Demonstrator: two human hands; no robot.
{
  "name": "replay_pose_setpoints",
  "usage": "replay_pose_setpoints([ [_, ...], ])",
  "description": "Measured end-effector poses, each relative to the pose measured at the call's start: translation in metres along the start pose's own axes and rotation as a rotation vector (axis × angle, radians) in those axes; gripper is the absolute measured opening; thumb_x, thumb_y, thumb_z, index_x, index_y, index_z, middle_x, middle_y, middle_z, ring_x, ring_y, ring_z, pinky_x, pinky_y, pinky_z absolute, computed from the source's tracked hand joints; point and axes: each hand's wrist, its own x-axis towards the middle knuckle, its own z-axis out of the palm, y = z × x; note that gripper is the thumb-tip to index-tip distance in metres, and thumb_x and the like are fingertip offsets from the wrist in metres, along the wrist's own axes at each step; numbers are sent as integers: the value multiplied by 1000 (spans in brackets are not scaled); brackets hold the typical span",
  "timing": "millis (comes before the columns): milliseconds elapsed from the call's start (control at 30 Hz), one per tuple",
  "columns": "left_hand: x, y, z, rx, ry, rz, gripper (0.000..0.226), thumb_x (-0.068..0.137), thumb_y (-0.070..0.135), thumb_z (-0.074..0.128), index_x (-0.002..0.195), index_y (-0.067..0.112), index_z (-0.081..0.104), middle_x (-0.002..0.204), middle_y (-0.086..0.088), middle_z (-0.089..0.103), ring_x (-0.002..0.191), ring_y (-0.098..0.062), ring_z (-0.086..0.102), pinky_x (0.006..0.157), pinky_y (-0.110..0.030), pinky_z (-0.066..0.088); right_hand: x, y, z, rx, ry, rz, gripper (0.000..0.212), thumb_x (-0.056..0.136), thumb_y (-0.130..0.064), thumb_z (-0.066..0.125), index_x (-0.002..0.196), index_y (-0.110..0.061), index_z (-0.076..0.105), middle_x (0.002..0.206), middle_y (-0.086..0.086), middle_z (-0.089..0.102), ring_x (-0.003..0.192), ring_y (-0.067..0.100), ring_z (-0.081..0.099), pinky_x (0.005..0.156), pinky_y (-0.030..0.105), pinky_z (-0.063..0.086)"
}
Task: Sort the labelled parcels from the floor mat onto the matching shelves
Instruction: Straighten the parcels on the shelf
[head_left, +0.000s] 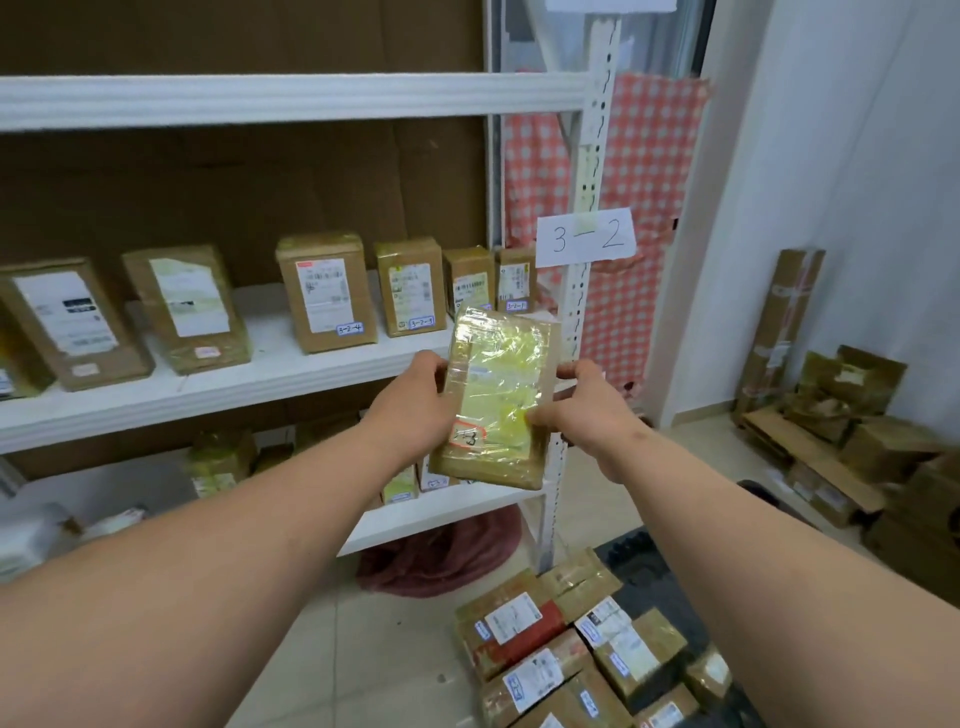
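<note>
Cardboard parcel (496, 400) wrapped in glossy crinkled tape, matt white-painted metal shelf (291, 101), checked cloth (649, 208)

White shelf (291, 374) with upright labelled parcels (326, 291); floor mat (644, 582) bearing parcels (524, 623)

Behind my rack hangs a red-and-white checked cloth (649, 218). To my right, a heap of torn, flattened cardboard boxes (852, 441) sits on the tiled floor (395, 649) against the white wall (857, 156). A dark red bag (447, 561) slumps under the lowest board.
</note>
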Motion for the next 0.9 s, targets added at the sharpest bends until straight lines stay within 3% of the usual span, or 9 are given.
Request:
replay_pose_setpoints([
  [67,-4,0,-5,66,-34,13,50,95,30,53,139,30,31,106,2,66,88,-21,65,81,-41,54,-3,-2,0,-25,-8,-37,71,82,-6,76,138,-18,33,108,4,59,90,17,60,68,26,45],
  [167,-14,1,-10,80,-82,10,82,91,20,56,153,34,5,91,5,63,75,-17,63,59,-31,46,-6,-5,3,-72,-64,-75,103,81,-8,77,154,-27,7,130,9,56,98,20,62,79,29,52],
  [267,-20,-2,-14,48,-72,2,96,90,24,58,155,38,-12,85,0,65,71,-19,64,57,-30,46,-8,-9,4,-171,-104,-83,116,81,-12,77,155,-39,-8,127,6,60,96,21,66,85,36,55],
  [367,-25,-3,-16,48,-82,11,95,91,30,59,154,43,-11,82,-1,66,72,-21,66,62,-37,52,-13,-13,3,-215,-142,-75,113,83,-11,74,154,-40,-9,106,1,64,84,18,66,75,32,55],
  [533,-30,-3,-14,48,-91,33,91,92,29,59,153,46,-6,89,-5,71,77,-22,70,73,-45,58,-19,-14,0,-266,-179,-90,114,83,-11,74,155,-39,-10,112,5,62,76,12,58,72,29,48],
  [633,-32,-3,-12,58,-99,30,91,93,29,58,153,46,-8,92,-9,72,79,-24,70,75,-49,57,-19,-11,-2,-260,-172,-93,114,82,-12,75,154,-41,-9,119,6,62,86,16,63,76,31,52],
  [700,-33,-2,-10,62,-101,28,92,93,29,59,154,42,-10,93,-9,71,80,-23,70,76,-48,57,-19,-10,-4,-255,-160,-97,115,81,-11,76,154,-42,-8,126,7,61,97,22,65,86,38,55],
  [767,-32,-1,-9,60,-104,27,93,94,29,59,155,37,-11,91,-4,70,82,-21,68,76,-44,57,-19,-10,-7,-256,-156,-102,115,81,-10,76,155,-39,-7,132,7,58,101,24,65,88,37,54],
  [900,-31,2,-7,43,-96,49,88,96,28,56,157,36,-7,86,11,60,83,-15,64,67,-32,49,-23,-11,-10,-291,-152,-115,113,83,-9,75,155,-37,-8,127,8,60,93,19,64,68,25,49],
])
